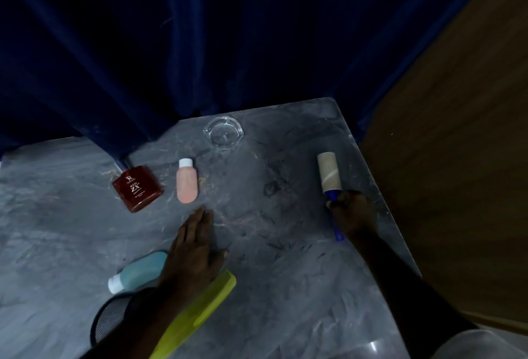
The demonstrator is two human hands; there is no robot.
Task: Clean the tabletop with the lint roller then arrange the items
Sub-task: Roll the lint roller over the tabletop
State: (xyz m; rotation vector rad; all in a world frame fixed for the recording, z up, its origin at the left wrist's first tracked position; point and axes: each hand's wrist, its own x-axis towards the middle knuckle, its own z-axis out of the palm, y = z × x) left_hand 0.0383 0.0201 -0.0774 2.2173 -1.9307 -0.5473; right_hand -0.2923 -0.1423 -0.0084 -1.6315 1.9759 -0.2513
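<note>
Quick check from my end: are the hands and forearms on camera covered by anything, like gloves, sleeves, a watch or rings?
Both hands are bare: no gloves on the left hand or right hand. Both forearms show no sleeves as far as the frame reaches. No watch, ring or band is visible, though the dim light could hide small ones.

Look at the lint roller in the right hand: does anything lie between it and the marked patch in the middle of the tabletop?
Nothing visible does. The lint roller, held in the right hand, has bare tabletop to its left. The pink bottle and glass dish lie beyond that patch; the left hand rests flat at its near edge.
</note>
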